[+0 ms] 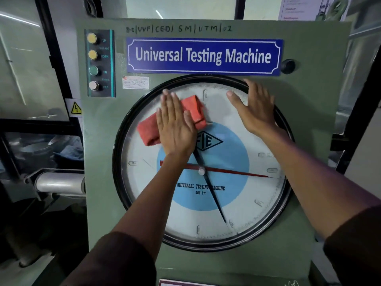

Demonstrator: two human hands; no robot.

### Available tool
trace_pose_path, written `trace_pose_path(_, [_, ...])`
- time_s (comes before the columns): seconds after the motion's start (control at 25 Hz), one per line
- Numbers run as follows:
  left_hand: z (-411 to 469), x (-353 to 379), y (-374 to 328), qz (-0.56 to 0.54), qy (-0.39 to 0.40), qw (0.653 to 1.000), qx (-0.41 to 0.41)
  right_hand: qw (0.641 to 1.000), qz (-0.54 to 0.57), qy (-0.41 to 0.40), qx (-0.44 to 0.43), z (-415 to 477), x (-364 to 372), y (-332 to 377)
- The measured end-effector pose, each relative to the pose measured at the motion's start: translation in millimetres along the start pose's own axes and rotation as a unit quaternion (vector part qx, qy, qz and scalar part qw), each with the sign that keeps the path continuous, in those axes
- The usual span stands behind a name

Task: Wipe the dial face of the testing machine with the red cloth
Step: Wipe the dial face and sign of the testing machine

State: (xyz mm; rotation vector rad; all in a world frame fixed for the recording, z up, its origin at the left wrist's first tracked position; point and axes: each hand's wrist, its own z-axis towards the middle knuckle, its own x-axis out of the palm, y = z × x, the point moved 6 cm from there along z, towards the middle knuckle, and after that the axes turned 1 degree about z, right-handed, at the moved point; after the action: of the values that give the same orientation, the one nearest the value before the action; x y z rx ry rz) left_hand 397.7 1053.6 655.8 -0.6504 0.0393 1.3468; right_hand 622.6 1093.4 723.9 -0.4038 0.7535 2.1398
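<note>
1. Facing the green testing machine point(309, 124), the person works on its round dial face point(206, 211), upper left part.
2. The right hand point(256, 109) lies flat and open on the upper right rim, bracing; best kept there.
3. The left hand point(175, 124), fingers spread flat, presses the folded red cloth point(192, 109) to the glass; steady overlapping sweeps toward the unwiped lower half would serve well.

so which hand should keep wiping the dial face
Left. The left hand is flat on the red cloth, pressing it to the dial face; the right hand is bare, braced at the black rim.
</note>
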Motion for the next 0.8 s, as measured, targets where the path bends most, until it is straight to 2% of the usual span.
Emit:
trace_pose_path(0.12, [-20.0, 11.9, -35.8, 0.026, 0.034, 0.987, 0.152, 1.0, 0.005, -0.011, 0.002, 0.0, -1.1, -2.6])
trace_pose_path(0.2, [-44.2, 10.9, -25.4, 0.04, 0.045, 0.977, 0.207, 1.0, 0.013, -0.005, -0.008, -0.4, -2.6, -4.5])
trace_pose_path(0.36, [-27.1, -8.6, 17.0, 0.049, 0.023, 0.989, 0.134, 1.0, 0.013, 0.002, 0.0, 0.3, -2.7, -5.0])
trace_pose_path(0.52, [22.1, -8.1, -8.1, 0.018, -0.026, 0.999, 0.01, 1.0, 0.004, 0.008, 0.0, 0.6, -1.3, -2.6])
trace_pose_path(0.56, [23.6, -3.8, -20.2, 0.01, -0.023, 0.999, 0.02, 1.0, 0.006, 0.007, -0.004, 0.7, -1.0, -2.9])
trace_pose_path(0.72, [-33.4, 10.9, -35.6, 0.043, 0.036, 0.984, 0.17, 1.0, 0.011, 0.006, -0.011, 0.7, -2.6, -5.3])
trace_pose_path(0.8, [-40.3, 6.2, -12.6, 0.041, 0.042, 0.982, 0.178, 1.0, 0.007, 0.016, -0.015, 0.4, -3.1, -6.2])
